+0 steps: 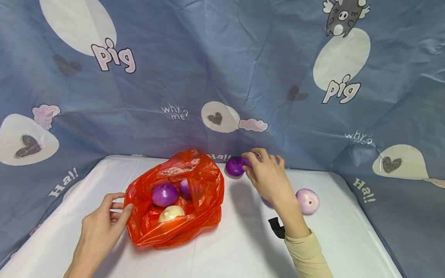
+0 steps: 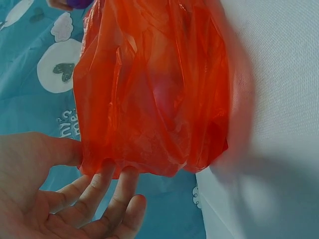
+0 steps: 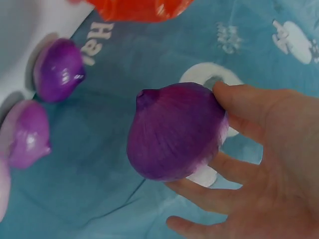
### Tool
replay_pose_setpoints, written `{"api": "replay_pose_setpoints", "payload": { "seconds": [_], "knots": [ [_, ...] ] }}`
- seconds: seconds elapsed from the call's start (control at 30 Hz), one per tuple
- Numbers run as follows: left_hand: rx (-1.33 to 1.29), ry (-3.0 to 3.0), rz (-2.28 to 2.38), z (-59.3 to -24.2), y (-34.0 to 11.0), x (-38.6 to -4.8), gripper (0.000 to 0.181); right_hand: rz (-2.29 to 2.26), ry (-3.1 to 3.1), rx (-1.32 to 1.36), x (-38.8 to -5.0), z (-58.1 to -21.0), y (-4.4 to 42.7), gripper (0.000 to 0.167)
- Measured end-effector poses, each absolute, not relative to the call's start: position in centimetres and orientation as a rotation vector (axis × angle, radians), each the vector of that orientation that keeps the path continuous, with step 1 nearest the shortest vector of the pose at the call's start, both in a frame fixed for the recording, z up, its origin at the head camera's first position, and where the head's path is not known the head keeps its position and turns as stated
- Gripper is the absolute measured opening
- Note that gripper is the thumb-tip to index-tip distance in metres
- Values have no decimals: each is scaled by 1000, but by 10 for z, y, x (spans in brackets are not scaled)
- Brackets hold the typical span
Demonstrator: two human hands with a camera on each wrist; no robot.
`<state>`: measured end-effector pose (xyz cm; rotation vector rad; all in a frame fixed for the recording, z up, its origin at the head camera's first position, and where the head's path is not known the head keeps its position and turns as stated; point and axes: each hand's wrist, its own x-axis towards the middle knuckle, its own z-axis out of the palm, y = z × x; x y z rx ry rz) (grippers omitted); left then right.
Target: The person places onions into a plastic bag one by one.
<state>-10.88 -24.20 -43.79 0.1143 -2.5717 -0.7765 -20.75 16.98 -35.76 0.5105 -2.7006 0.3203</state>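
My left hand [image 1: 102, 229] pinches the left rim of a red plastic bag [image 1: 208, 216] between thumb and fingers; the left wrist view shows the thin plastic [image 2: 149, 99] between them. Inside the bag's wide mouth lie a purple onion [image 1: 165, 195], a second purple onion [image 1: 185, 188] partly covered by a fold, and a cream-coloured bulb [image 1: 171, 213]. Raised above the table at the back, my right hand [image 1: 269, 175] grips a purple onion [image 3: 174, 132] by its side, thumb on one side and fingertips on the other.
A dark purple onion [image 1: 234, 166] sits at the table's back edge, right of the bag. Right of my forearm lies a pale purple onion [image 1: 307, 200]; another onion [image 1: 267, 201] is mostly hidden by the forearm. A patterned blue cloth [image 1: 222, 77] hangs behind the white table [image 1: 208, 262].
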Motion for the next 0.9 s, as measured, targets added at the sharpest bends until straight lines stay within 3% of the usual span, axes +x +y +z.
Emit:
{"api": "replay_pose_setpoints", "payload": {
  "seconds": [0.5, 0.9],
  "knots": [
    [116, -2571, -763, -439, -243, -109, 34, 168, -2571, 689, -187, -355, 115, 25],
    [110, -2568, -750, -438, -242, -108, 34, 92, -2489, 818, -177, -351, 79, 27]
  ]
}}
